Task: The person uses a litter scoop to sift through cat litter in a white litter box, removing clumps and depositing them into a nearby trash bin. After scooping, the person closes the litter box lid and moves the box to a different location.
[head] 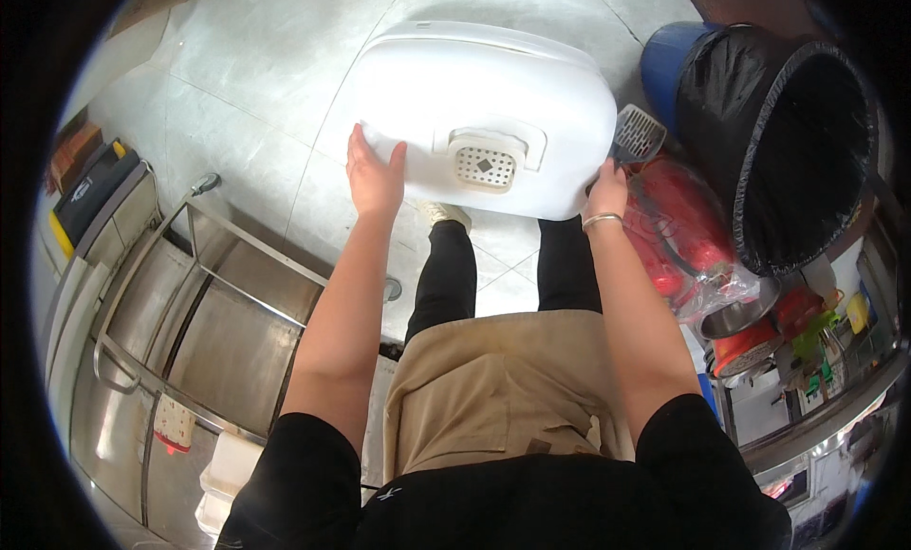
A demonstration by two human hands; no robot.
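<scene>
In front of my legs is a white plastic litter box (pixel 420 80) with rounded corners. A carry handle (pixel 537 141) lies folded on its face, around a perforated vent panel (pixel 485 167). My left hand (pixel 377 169) grips the left side of the box, thumb on the near face and fingers along the edge. At the right side, my right hand (pixel 608 188) is closed around the dark handle of a slotted litter scoop (pixel 637 133), close against the box. The scoop's head points away from me. Whether the box touches the floor cannot be told.
A bin lined with a black bag (pixel 719 116) stands at the right, before a blue barrel (pixel 665 73). Red fire extinguishers (pixel 683 215) under clear plastic sit below it. On the left is a wheeled metal trolley (pixel 235 329). Pale tiles (pixel 235 73) cover the floor.
</scene>
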